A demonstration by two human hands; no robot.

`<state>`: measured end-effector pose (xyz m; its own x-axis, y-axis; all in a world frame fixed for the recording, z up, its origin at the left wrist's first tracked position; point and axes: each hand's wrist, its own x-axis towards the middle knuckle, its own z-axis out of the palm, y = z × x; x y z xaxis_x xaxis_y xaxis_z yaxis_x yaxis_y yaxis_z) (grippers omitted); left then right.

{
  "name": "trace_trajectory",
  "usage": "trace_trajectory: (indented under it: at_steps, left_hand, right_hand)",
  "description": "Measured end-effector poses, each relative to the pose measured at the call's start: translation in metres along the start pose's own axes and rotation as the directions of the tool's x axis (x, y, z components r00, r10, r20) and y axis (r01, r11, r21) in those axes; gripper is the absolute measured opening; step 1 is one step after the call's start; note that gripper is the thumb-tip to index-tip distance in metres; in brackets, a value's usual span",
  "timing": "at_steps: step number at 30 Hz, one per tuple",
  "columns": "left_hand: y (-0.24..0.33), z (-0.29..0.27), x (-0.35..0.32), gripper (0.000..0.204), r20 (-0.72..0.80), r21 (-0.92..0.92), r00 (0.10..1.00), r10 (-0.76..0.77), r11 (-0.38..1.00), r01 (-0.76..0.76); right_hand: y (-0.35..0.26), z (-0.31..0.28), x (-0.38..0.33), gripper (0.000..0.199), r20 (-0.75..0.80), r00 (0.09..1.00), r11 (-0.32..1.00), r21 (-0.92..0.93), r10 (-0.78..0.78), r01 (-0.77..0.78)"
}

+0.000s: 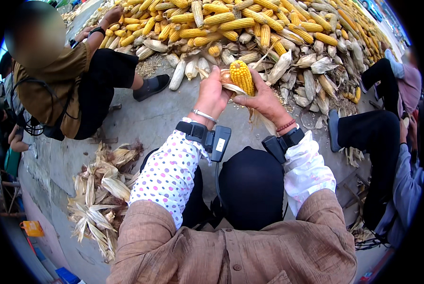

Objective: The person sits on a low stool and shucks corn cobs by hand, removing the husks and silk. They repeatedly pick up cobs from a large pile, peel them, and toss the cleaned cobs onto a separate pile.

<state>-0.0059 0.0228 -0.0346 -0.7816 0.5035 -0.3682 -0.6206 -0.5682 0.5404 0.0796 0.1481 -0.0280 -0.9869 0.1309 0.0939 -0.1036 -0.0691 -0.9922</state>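
A yellow corn cob [241, 75] stands upright between my hands, its dry husk [234, 88] peeled down around its base. My left hand [213, 93] grips the cob's lower left side and the husk. My right hand [262, 97] holds the husk on the right, thumb against the cob. Both wrists carry black strapped devices, and a silver bangle sits on the left wrist.
A big pile of husked and unhusked corn cobs [249, 28] lies ahead on the concrete ground. A heap of loose dry husks [100, 194] sits at my left. One person [74, 80] sits at the left reaching into the pile, another person [392, 118] at the right.
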Motion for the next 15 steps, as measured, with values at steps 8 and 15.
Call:
trace_trajectory:
  at_steps: [8,15]
  left_hand:
    - [0.001,-0.022,0.004,0.034,-0.243,0.246,0.966,-0.090,0.958,0.151]
    - [-0.017,-0.043,0.005,0.027,-0.373,0.480,0.916,-0.151,0.813,0.329]
  right_hand:
    - [-0.014,-0.010,0.016,0.043,-0.222,0.975,0.938,0.340,0.013,0.065]
    - [-0.019,-0.037,0.030,0.046,-0.303,0.953,0.814,0.549,-0.017,0.189]
